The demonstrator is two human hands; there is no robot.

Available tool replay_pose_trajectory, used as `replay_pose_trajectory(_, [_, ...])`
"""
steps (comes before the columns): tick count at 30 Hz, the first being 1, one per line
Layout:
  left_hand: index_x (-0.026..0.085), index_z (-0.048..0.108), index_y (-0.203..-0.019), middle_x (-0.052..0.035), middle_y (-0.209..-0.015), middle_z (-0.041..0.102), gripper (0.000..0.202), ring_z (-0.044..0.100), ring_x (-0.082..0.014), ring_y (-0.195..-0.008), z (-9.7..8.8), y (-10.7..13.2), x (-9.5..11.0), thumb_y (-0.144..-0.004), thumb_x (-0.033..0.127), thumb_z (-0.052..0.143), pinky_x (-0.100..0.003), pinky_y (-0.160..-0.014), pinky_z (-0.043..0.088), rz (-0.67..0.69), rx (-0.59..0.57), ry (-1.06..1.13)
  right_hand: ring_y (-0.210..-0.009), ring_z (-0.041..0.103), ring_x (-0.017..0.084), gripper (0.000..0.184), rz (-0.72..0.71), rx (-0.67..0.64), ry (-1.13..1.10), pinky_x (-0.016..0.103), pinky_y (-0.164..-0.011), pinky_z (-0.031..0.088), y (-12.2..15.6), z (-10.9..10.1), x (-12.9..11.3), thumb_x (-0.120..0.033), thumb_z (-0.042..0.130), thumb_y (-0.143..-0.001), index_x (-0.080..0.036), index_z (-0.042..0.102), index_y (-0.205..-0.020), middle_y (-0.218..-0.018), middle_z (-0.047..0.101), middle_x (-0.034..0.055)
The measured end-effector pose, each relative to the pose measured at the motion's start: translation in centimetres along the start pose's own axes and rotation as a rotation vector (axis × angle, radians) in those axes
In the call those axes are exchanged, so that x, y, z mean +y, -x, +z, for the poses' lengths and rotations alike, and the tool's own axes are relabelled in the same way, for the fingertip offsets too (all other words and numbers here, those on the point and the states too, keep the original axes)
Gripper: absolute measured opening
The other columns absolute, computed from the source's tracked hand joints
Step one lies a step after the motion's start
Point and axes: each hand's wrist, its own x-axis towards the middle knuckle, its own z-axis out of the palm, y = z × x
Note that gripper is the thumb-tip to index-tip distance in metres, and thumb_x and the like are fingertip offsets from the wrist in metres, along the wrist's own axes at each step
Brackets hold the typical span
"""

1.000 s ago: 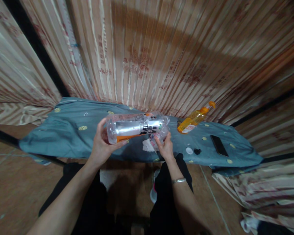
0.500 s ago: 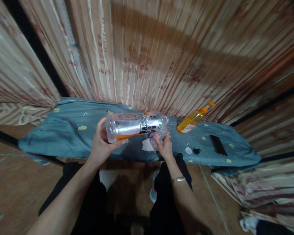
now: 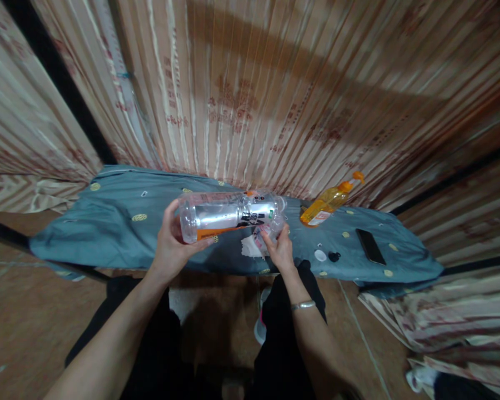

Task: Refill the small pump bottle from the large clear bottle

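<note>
A large clear plastic bottle (image 3: 229, 215) with a silver and orange label lies on its side in the air above a blue-grey cloth (image 3: 120, 222). My left hand (image 3: 171, 244) grips its base end, fingers wrapped round it. My right hand (image 3: 280, 247) is closed at the neck end, pinching a loose white and pink piece of label or paper (image 3: 254, 244) beneath the bottle.
On the cloth to the right lie an orange-filled bottle (image 3: 327, 203) with an orange cap, a white cap (image 3: 319, 255), a black cap (image 3: 334, 256) and a dark phone (image 3: 370, 246). Pleated curtains hang behind. My dark-trousered legs and a brown floor are below.
</note>
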Motion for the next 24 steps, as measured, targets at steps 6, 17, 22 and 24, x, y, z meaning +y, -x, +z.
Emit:
replay_pose_trajectory(6, [0.021,0.047,-0.135,-0.0122,-0.12,0.066,0.096,0.067,-0.0322,-0.113,-0.03,0.01,-0.12,-0.055,0.047,0.094,-0.047,-0.093,0.06,0.007,-0.015,-0.009,-0.085,0.071,0.029,0.061,0.0,0.001,0.032,0.039,-0.076,0.055,-0.07,0.1,0.26,-0.058,0.061,-0.081,-0.018,0.047,-0.125,-0.099,0.072,0.0106])
replay_pose_trajectory(17, [0.02,0.045,-0.135,-0.0114,-0.12,0.066,0.098,0.067,-0.0307,-0.115,-0.1,0.0,0.16,-0.054,0.045,0.095,-0.044,-0.092,0.06,-0.025,-0.035,0.005,-0.085,0.071,0.03,0.059,-0.009,0.002,0.034,0.038,-0.074,0.054,-0.02,0.13,0.39,-0.057,0.062,-0.082,-0.018,0.047,-0.124,-0.097,0.073,0.011])
replay_pose_trajectory(22, [0.02,0.046,-0.134,-0.0113,-0.122,0.065,0.096,0.064,-0.032,-0.12,-0.11,-0.05,0.38,-0.053,0.042,0.095,-0.045,-0.094,0.06,-0.037,-0.029,0.004,-0.082,0.071,0.029,0.059,-0.014,0.006,0.025,0.038,-0.074,0.054,-0.03,0.09,0.32,-0.057,0.062,-0.082,-0.019,0.047,-0.125,-0.098,0.073,0.0105])
replay_pose_trajectory(24, [0.02,0.046,-0.133,-0.0113,-0.122,0.065,0.096,0.064,-0.0323,-0.12,-0.1,-0.09,0.52,-0.053,0.043,0.095,-0.046,-0.094,0.059,-0.039,-0.032,-0.002,-0.082,0.071,0.029,0.06,-0.012,0.005,0.031,0.038,-0.073,0.054,-0.03,0.09,0.32,-0.057,0.062,-0.082,-0.018,0.048,-0.125,-0.097,0.072,0.011])
